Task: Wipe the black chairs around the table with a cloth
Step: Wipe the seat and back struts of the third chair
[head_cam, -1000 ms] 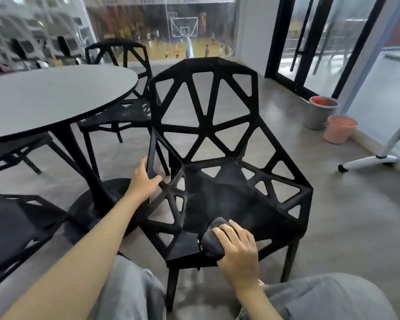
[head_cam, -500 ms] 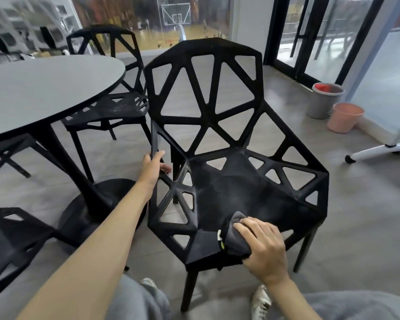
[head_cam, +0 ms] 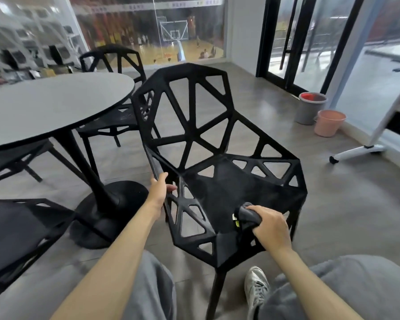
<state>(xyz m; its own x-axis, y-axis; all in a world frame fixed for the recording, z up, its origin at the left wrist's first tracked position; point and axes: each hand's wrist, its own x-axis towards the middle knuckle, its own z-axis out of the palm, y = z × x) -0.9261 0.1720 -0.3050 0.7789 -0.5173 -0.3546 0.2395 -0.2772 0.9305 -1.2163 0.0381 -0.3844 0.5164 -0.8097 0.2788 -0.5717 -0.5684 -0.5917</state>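
Head view looks down on a black lattice chair (head_cam: 219,172) turned at an angle beside a round grey table (head_cam: 44,107). The left hand (head_cam: 159,190) grips the chair's left side rail where backrest meets armrest, fingers curled round the bar with the thumb on the inner side. The right hand (head_cam: 269,227) holds a bunched dark grey cloth (head_cam: 246,218), fingers wrapped over it, and presses it onto the front right part of the seat; a small yellow-green tag shows at the cloth's left edge. A second black chair (head_cam: 112,58) stands beyond the table, and a third chair (head_cam: 16,229) sits at the lower left, near the table's black pedestal base (head_cam: 106,211). Grey trouser legs and a white sneaker (head_cam: 256,289) fill the bottom edge. By the glass doors on the right stand a grey bucket (head_cam: 310,109) and, just beside it, a pink bucket (head_cam: 329,123).
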